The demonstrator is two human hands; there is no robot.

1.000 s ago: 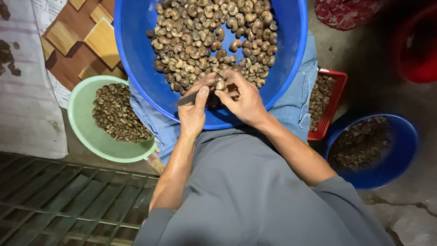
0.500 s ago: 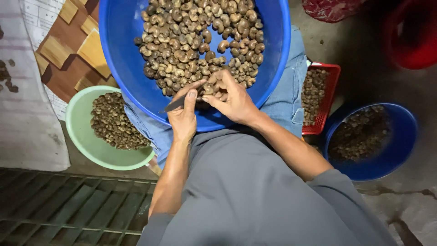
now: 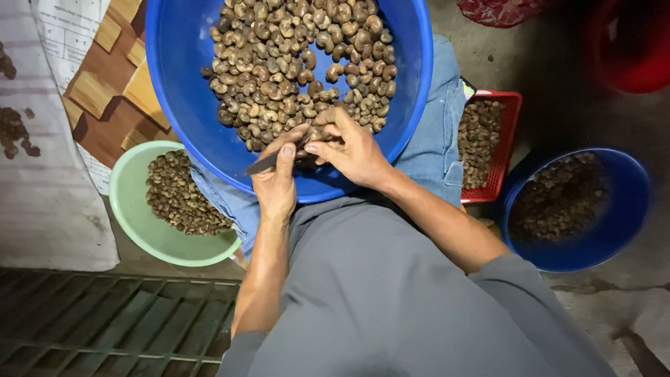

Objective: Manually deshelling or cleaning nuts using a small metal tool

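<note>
Over the blue basin, left hand gripping a knife, blade angled lower-left, right hand pinching a nut

The big blue basin runs off the top edge, the nut in the right hand is hidden by fingers, and the red tub beyond that basin is cropped.

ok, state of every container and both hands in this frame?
large blue basin: on lap, about half full of nuts
green bowl: on floor, partly filled
red basket: holds nuts
small blue bowl: partly filled, dark contents
left hand: grip closed on a small knife
right hand: pinching a nut
</note>
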